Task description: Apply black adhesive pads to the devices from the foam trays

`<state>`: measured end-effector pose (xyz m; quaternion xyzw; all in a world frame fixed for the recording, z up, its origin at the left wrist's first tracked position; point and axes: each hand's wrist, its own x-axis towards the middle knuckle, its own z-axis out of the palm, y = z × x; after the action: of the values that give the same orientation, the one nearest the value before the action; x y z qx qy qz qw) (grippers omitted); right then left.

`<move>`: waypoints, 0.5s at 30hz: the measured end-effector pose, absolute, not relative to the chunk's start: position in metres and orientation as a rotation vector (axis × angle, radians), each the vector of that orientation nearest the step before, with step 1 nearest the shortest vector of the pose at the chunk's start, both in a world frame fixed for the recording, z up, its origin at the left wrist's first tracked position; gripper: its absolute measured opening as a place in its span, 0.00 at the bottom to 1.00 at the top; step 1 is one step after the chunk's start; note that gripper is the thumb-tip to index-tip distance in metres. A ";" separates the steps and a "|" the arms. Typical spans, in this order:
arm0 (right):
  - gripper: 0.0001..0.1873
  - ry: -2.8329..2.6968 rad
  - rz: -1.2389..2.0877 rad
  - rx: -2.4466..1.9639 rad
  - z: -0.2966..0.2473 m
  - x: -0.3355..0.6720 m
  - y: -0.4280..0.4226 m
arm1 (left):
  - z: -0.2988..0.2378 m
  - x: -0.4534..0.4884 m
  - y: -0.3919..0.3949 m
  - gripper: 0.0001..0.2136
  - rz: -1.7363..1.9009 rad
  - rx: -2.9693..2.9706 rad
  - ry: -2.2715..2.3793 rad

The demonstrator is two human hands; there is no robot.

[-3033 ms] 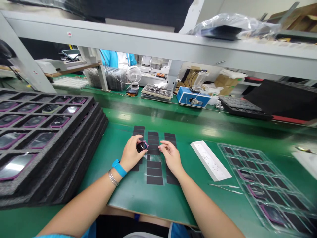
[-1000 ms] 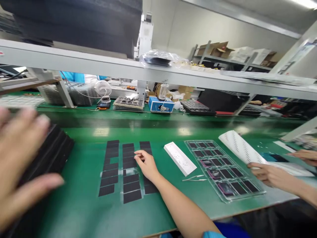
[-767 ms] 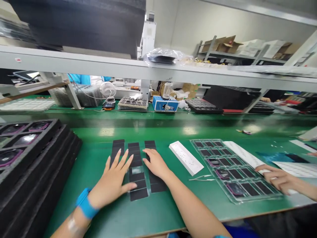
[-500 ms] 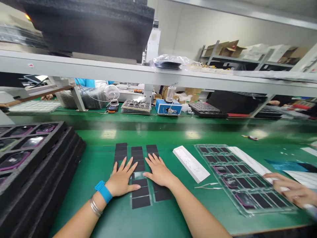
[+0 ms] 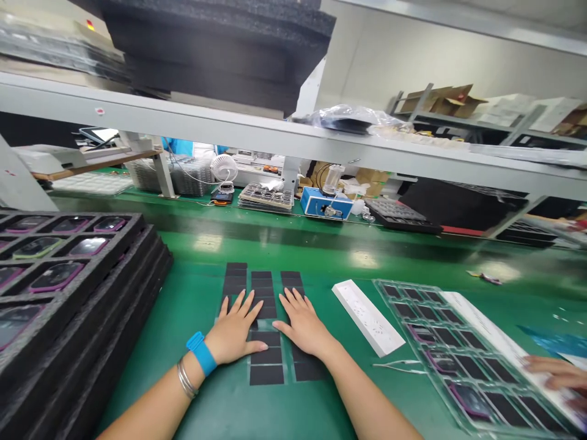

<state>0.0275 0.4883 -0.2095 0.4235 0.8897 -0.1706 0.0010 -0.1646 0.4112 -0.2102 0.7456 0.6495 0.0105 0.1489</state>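
My left hand (image 5: 236, 331) lies flat with fingers spread on strips of black rectangular pads (image 5: 262, 287) laid on the green bench. A blue band and thin bracelets circle its wrist. My right hand (image 5: 302, 322) lies flat beside it on the same pads, fingers stretched out. Neither hand holds anything. To the right are a white block (image 5: 367, 316) and tweezers (image 5: 400, 367).
Stacked black foam trays (image 5: 87, 287) with purple-rimmed devices fill the left. A clear plastic tray (image 5: 458, 354) with dark parts lies at right, where another person's hand (image 5: 553, 373) reaches in. A grey shelf (image 5: 275, 137) runs overhead; a blue box (image 5: 326, 203) and a fan (image 5: 224, 168) stand behind.
My left hand let go of the purple-rimmed device it held three seconds ago and came down flat on the pads. My right hand flattened beside it. The view swung back left.
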 end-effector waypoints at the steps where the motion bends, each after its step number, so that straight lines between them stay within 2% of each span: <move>1: 0.38 2.796 -0.524 1.335 -0.210 0.027 0.488 | -0.210 -0.165 0.411 0.41 0.033 2.142 1.870; 15: 0.34 2.886 -0.617 1.387 -0.209 0.025 0.484 | -0.213 -0.171 0.412 0.36 0.143 2.149 1.830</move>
<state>0.0247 0.4845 -0.2090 0.4245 0.8835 -0.1887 -0.0596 -0.1711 0.4124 -0.2135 0.7508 0.6395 0.0501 0.1572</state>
